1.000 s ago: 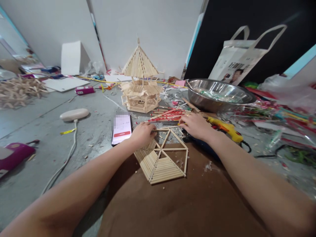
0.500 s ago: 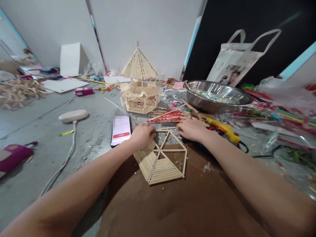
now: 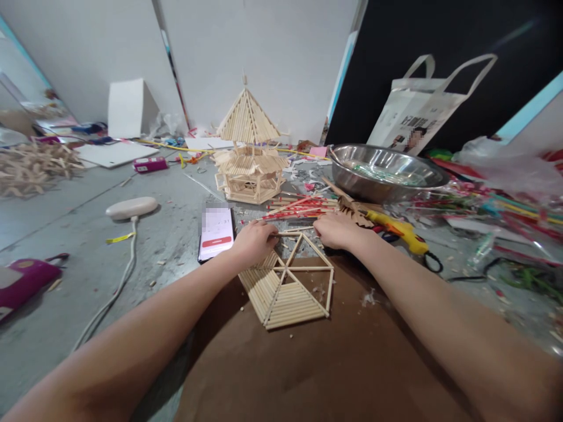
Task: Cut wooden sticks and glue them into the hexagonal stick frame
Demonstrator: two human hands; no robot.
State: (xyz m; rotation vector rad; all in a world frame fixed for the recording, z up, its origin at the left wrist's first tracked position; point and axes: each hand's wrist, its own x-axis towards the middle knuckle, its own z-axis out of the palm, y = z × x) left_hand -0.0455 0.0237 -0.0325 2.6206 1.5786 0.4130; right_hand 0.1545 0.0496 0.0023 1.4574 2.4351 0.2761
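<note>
A flat six-sided panel of thin wooden sticks [image 3: 295,305] lies before me, its lower and left sections filled with rows of sticks, its right sections bare frame. My left hand [image 3: 255,241] is closed at the panel's upper left edge, fingertips gripping it there. Just beyond the panel's top corner, my right hand [image 3: 338,230] has its fingers pinched together near the end of a thin stick; whatever is between them is hidden. Red-wrapped sticks [image 3: 303,206] lie behind both hands. A lit phone [image 3: 215,234] rests left of my left hand.
A wooden stick pavilion model [image 3: 249,152] stands behind. To the right are a steel basin [image 3: 387,176], a yellow glue gun [image 3: 402,233] with a cord, and a white bag [image 3: 417,111]. Brown sheet [image 3: 316,369] lies under the panel. A white corded device [image 3: 132,207] sits left.
My right hand has shifted slightly left, closer to the panel's top corner, and its fingers are drawn closer together. My left hand and the panel have stayed in place.
</note>
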